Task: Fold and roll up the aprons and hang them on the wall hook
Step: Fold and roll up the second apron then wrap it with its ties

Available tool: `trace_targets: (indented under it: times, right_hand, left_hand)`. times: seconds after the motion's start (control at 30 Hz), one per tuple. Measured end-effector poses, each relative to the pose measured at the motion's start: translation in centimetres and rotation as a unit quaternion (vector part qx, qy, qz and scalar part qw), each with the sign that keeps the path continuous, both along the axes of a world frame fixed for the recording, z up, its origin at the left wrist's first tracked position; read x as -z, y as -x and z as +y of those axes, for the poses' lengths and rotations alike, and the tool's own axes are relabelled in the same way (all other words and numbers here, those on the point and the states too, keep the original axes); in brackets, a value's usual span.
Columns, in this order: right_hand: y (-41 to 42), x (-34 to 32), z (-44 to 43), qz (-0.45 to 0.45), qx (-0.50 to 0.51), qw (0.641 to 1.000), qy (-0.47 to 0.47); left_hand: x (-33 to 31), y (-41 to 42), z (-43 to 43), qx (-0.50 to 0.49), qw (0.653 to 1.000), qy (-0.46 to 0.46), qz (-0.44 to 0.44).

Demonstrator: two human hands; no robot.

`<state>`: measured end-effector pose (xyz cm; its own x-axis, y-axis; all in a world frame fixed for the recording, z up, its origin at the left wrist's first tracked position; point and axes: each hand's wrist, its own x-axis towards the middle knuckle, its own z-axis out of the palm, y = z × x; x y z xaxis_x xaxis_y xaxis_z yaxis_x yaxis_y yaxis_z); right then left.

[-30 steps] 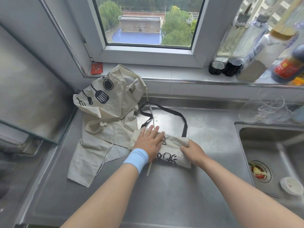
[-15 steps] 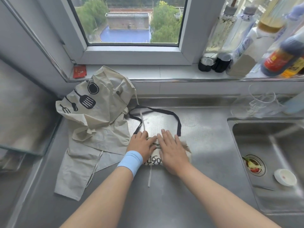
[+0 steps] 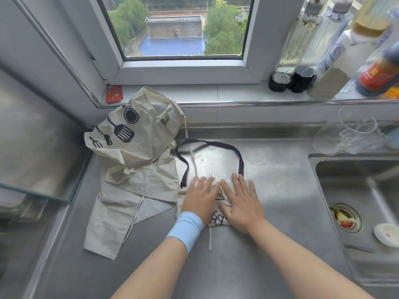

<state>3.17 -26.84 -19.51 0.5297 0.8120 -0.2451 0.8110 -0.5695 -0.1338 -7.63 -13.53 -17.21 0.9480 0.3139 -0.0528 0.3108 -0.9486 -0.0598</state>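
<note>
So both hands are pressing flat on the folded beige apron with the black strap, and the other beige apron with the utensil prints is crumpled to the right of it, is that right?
Not quite. The head view shows the crumpled beige apron with the black utensil prints lying to the left of the folded beige apron with the black strap, not the right. The left hand and right hand do press flat on it.
</note>
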Motion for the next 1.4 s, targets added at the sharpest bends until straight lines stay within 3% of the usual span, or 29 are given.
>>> trace_targets:
  times: [0.1, 0.23, 0.47, 0.53, 0.63, 0.7, 0.8, 0.97, 1.07, 1.17, 1.27, 1.4]
  right_hand:
    - [-0.4, 0.2, -0.2, 0.009, -0.005, 1.0, -0.01]
    - [-0.7, 0.5, -0.5, 0.013, -0.013, 1.0, -0.012]
    - [-0.5, 0.1, -0.4, -0.005, -0.022, 1.0, 0.014]
    - [-0.1, -0.5, -0.3, -0.048, -0.033, 0.998, -0.002]
    - [0.4, -1.5, -0.5, -0.037, -0.088, 0.994, -0.06]
    - [0.7, -2.0, -1.2, -0.032, -0.111, 0.99, -0.082]
    - [0.4, -2.6, -2.4, -0.008, -0.141, 0.989, -0.039]
    - [-0.7, -3.5, -2.7, -0.03, -0.213, 0.977, -0.007]
    - [-1.3, -4.3, -1.9, -0.056, -0.235, 0.97, -0.004]
    - [-2.1, -5.2, -1.0, -0.05, -0.174, 0.983, -0.021]
    - [-3.2, -5.4, -0.2, -0.045, -0.112, 0.992, -0.041]
    - [-4.8, -4.4, 0.8, -0.073, -0.079, 0.994, 0.0]
  left_hand:
    - [1.8, 1.1, -1.9, 0.024, 0.997, 0.07, 0.03]
    - [3.5, 4.0, 0.3, -0.009, 0.996, 0.086, 0.019]
    - [3.1, 6.5, 1.9, -0.084, 0.996, 0.024, 0.027]
    - [2.3, 6.1, 1.3, -0.069, 0.998, 0.008, -0.001]
    - [0.9, 5.4, 0.5, 0.015, 0.999, 0.025, -0.029]
    - [0.6, 5.3, 0.7, 0.02, 0.997, 0.071, -0.012]
    - [0.5, 6.0, 1.2, -0.013, 0.991, 0.13, -0.003]
    - [-0.2, 6.8, 1.8, -0.001, 0.984, 0.172, 0.044]
    - [-0.6, 6.6, 2.8, -0.024, 0.979, 0.202, 0.015]
    - [-1.4, 5.8, 3.9, -0.045, 0.971, 0.235, -0.021]
    - [-2.2, 4.9, 5.0, -0.13, 0.959, 0.253, -0.005]
    - [-2.0, 3.7, 5.9, -0.187, 0.946, 0.266, 0.01]
